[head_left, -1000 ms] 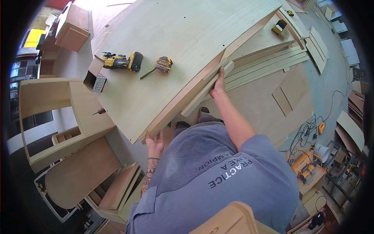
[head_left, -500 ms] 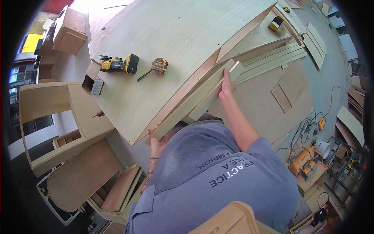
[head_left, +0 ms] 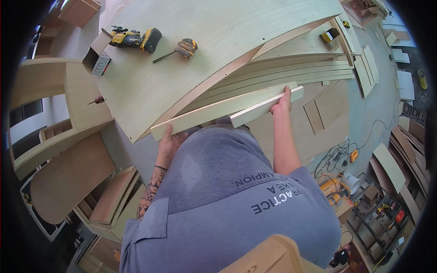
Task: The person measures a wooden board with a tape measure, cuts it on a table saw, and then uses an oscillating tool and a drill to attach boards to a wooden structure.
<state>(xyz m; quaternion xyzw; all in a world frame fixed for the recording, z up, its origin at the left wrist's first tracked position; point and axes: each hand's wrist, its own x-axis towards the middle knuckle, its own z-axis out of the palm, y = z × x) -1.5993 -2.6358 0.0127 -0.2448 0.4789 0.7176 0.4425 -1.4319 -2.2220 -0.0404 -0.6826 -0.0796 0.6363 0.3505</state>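
Observation:
A long pale wooden strip (head_left: 214, 109) lies across the front of my body, just off the edge of the big plywood cabinet (head_left: 209, 27). My left hand (head_left: 169, 140) grips its left end, with the thumb over the upper face. At the other end, my right hand (head_left: 283, 101) is closed around both this strip and a shorter wooden strip (head_left: 259, 110) lying alongside it. The fingers beneath the wood are hidden. On the cabinet panel rest a yellow and black cordless drill (head_left: 136, 39) and a tape measure (head_left: 186, 48) with a dark strap.
A small open box (head_left: 100, 64) sits at the panel's left corner, near a screwdriver-like tool (head_left: 97, 99). Plywood frames (head_left: 86, 98) stand at left. Long boards (head_left: 318, 73) and a flat sheet (head_left: 334, 107) lie beyond my right hand. Cables (head_left: 334, 154) and a compressor (head_left: 331, 187) are at right.
Both strips have swung away from the cabinet edge and lie more level, closer to my body. My hands still hold them. The view has shifted, moving the cabinet up and left.

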